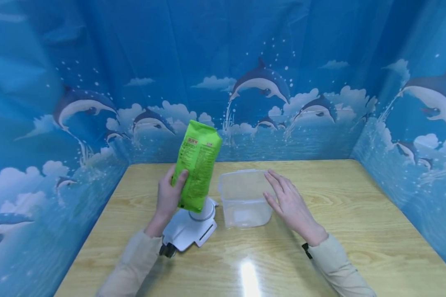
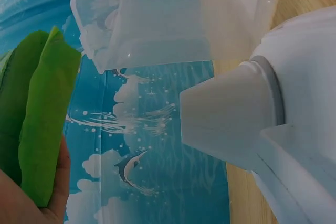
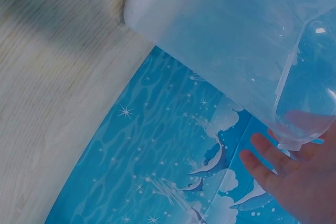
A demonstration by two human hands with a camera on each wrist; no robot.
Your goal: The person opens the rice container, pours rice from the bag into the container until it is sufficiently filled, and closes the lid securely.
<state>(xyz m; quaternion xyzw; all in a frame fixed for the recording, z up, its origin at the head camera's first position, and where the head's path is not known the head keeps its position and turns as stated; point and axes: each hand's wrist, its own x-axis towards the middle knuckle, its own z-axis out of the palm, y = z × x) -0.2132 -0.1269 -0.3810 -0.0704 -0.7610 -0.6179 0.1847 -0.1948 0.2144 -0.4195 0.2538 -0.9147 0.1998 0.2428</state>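
Observation:
My left hand grips a green printed bag by its left side, thumb across the front, holding it tilted above a white device. In the left wrist view, the device's tapered white column stands apart from the bag. A clear plastic container stands right of the device. My right hand is at the container's right side, fingers extended. In the right wrist view, the fingers of that hand lie partly behind the container's rim; firm contact is unclear.
The pale wood table extends to both sides and in front. A blue dolphin-print curtain encloses the back and sides. The white device has a black part near my left sleeve.

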